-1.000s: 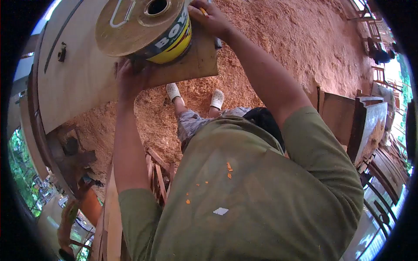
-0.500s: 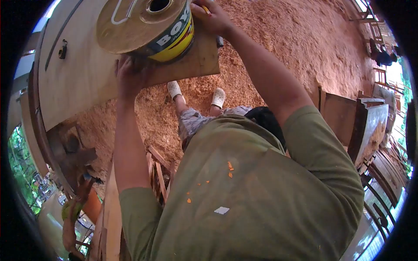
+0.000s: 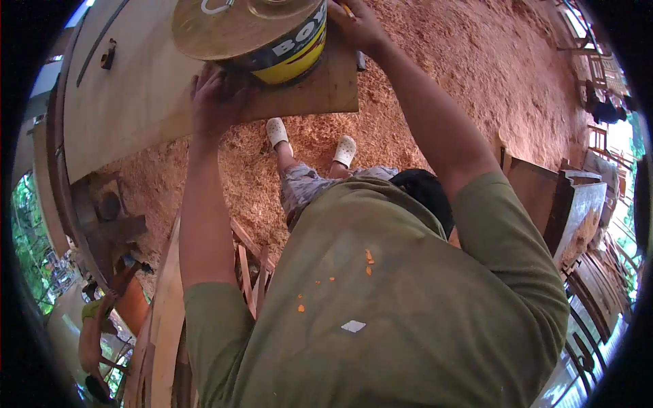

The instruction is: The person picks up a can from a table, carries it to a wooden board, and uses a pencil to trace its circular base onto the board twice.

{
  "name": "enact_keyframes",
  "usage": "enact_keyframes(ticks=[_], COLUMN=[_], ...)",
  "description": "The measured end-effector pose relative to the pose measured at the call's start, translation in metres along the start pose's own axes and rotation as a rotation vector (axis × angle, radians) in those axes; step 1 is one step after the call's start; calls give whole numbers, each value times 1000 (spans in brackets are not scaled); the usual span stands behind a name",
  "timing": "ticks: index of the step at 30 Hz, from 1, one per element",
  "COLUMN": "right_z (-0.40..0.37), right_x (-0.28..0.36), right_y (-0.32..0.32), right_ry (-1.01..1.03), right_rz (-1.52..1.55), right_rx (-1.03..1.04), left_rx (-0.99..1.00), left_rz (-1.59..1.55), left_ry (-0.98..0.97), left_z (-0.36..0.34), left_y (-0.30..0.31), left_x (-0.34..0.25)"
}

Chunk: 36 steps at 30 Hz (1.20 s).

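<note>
Since the earlier frame, the tin (image 3: 272,41) and the board (image 3: 320,95) under it sit further right and higher in view, both hands with them. It stands upright on the board over the sawdust floor (image 3: 442,54), between the two outstretched arms. The left hand (image 3: 214,98) lies spread against its base, while the right hand (image 3: 360,27) is closed on a yellow pencil (image 3: 347,10) at its side.

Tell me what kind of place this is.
Most likely a woodworking shop, partly open to the outdoors. Sawdust lies thick underfoot, wooden furniture parts are stacked at the right, and the right hand holds a pencil by a can standing on a plywood board.
</note>
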State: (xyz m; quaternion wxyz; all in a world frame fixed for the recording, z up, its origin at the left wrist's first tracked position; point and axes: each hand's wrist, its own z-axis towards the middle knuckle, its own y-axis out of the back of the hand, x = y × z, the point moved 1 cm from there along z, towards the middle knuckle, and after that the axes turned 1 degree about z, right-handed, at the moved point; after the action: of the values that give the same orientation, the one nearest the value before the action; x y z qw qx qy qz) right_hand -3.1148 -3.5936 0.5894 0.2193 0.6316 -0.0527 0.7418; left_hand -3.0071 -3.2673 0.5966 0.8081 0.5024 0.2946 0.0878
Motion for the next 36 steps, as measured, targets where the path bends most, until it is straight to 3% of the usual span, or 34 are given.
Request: enact_keyframes(ticks=[2, 5, 7, 14, 24, 30, 32, 36], right_z=[-1, 1, -1, 0, 0, 4, 4, 0], right_x=[0, 3, 5, 2, 0, -15, -9, 5], right_y=[-1, 0, 0, 2, 0, -3, -4, 4], right_ry=[-60, 24, 0, 9, 45, -101, 8, 23], right_rz=[228, 31, 37, -18, -2, 211, 155, -62], right_rx=[42, -14, -5, -14, -18, 39, 5, -2], left_rx=[-47, -69, 33, 18, 79, 101, 125, 72], left_rz=[2, 20, -33, 47, 62, 109, 129, 33], left_ry=[-46, 22, 118, 21, 89, 95, 106, 140], left_z=[-1, 1, 1, 1, 0, 2, 3, 4], left_y=[1, 9, 12, 7, 1, 4, 4, 1], left_x=[-1, -15, -19, -13, -5, -8, -10, -7])
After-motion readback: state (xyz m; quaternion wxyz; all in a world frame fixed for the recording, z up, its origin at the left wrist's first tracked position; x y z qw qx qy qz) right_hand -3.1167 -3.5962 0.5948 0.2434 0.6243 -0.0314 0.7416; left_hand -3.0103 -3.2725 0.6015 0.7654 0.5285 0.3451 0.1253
